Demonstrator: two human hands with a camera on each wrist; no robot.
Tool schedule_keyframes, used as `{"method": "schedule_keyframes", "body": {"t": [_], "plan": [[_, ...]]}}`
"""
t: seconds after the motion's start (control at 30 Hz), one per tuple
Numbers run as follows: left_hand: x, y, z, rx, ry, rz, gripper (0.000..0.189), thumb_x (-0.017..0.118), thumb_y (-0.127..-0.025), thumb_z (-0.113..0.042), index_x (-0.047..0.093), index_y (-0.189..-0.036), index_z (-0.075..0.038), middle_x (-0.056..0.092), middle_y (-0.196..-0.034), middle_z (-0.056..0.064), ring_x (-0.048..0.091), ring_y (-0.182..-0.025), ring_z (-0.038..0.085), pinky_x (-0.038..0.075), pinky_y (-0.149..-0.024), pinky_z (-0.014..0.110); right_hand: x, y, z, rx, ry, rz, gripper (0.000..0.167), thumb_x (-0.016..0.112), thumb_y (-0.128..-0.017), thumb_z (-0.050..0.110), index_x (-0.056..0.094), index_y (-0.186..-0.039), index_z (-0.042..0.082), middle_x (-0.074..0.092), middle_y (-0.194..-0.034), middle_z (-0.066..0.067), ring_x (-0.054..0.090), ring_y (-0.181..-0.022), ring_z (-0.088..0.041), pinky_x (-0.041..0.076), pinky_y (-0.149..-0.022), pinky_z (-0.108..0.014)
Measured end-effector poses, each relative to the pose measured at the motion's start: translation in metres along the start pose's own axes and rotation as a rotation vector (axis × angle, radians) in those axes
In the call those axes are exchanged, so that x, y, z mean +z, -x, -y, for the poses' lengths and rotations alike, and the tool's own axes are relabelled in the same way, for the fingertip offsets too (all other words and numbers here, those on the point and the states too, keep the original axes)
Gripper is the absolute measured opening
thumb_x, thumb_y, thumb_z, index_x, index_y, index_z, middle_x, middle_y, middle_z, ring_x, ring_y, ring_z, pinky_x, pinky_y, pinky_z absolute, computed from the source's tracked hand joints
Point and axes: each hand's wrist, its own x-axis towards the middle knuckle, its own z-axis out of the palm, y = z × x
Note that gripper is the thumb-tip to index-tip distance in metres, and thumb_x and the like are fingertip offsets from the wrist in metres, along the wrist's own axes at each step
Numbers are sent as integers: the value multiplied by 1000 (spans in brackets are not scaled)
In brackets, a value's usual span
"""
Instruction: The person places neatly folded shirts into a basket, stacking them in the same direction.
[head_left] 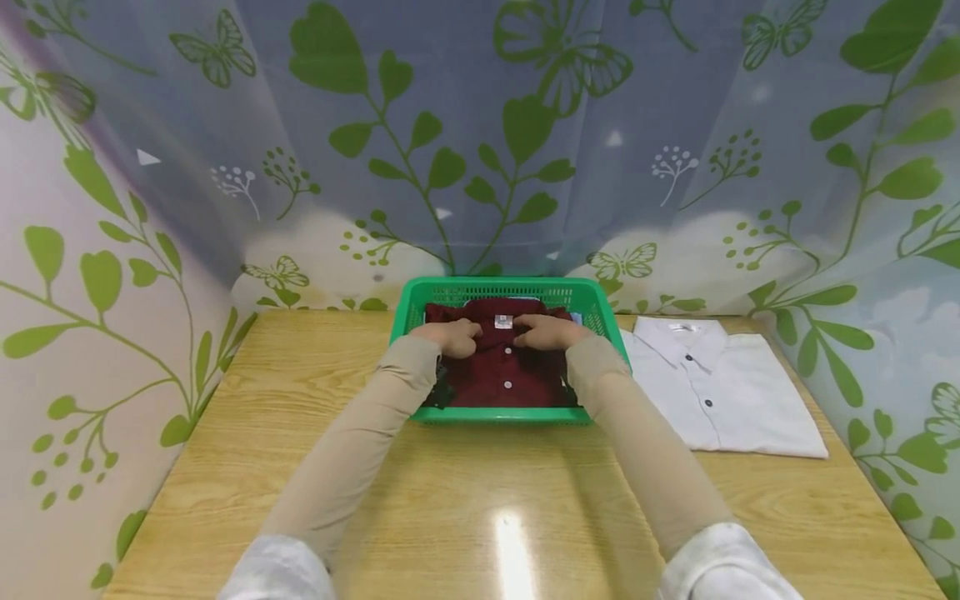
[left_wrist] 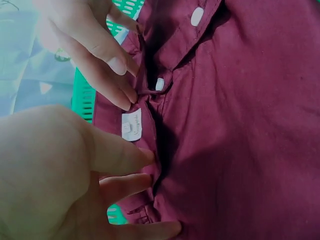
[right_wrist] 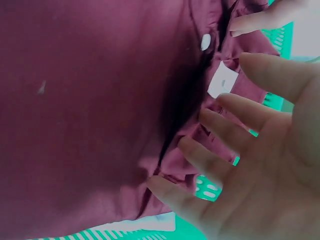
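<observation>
Inside a green basket (head_left: pixel 498 414), left hand (head_left: pixel 452 337) and right hand (head_left: pixel 550 332), fingers outstretched, are touching an already folded maroon shirt (head_left: pixel 480 379), a white shirt (head_left: pixel 738 396) still lying outside.

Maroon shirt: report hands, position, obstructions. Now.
Left hand and right hand touching maroon shirt at collar. Shirt in basket, buttons up. White shirt at basket's right, apparently not in the way.
</observation>
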Motion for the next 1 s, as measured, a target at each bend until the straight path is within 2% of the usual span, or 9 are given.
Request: {"method": "schedule_keyframes", "body": {"t": [0.2, 0.37, 0.53, 0.7, 0.8, 0.87, 1.0], "plan": [[-3, 7, -1, 49, -5, -23, 51, 32, -101, -10, 36, -151, -2, 35, -156, 16, 29, -145, 27, 28, -116, 39, -4, 7, 5, -48, 18, -18, 55, 45, -103, 22, 34, -152, 0, 34, -156, -20, 31, -143, -35, 27, -115, -46], [-4, 15, -3, 60, -19, -20, 48, 35, -105, -18, 36, -151, -5, 38, -155, 14, 33, -143, 27, 30, -114, 40, -11, 19, 12, -94, 59, -24, 52, 42, -104, 19, 35, -150, -4, 36, -154, -22, 32, -142, -37, 28, -115, -47], [-4, 28, -14, 81, -53, -18, 48, 36, -106, -20, 36, -151, -6, 38, -154, 13, 33, -143, 26, 30, -114, 40, -23, 41, 16, -108, 75, -37, 51, 43, -105, 22, 37, -150, -2, 36, -154, -22, 31, -142, -38, 27, -115, -49], [1, 40, -29, 106, -118, -62, 47, 35, -107, -20, 36, -153, -9, 38, -155, 11, 30, -145, 25, 28, -115, 44, -33, 69, 13, -148, 79, -125, 50, 46, -105, 23, 41, -148, -1, 39, -151, -23, 37, -139, -39, 31, -112, -52], [5, 50, -41, 102, -171, -116, 47, 33, -107, -23, 36, -154, -15, 39, -155, 10, 33, -144, 27, 33, -111, 50, -35, 88, 8, -197, 74, -185, 48, 47, -105, 22, 43, -146, -2, 43, -148, -25, 39, -137, -42, 33, -110, -55], [9, 58, -50, 110, -211, -165, 45, 33, -107, -23, 39, -152, -18, 43, -151, 9, 41, -138, 28, 40, -105, 51, -35, 101, 4, -221, 64, -221, 47, 49, -105, 22, 44, -145, -3, 44, -147, -25, 39, -136, -42, 33, -109, -57], [19, 74, -69, 156, -269, -304, 39, 36, -106, -21, 48, -143, -18, 57, -130, 8, 61, -103, 30, 52, -81, 45, -29, 126, -8, -236, 34, -293, 47, 50, -105, 24, 45, -145, 0, 45, -147, -22, 43, -132, -43, 37, -105, -59]]}}
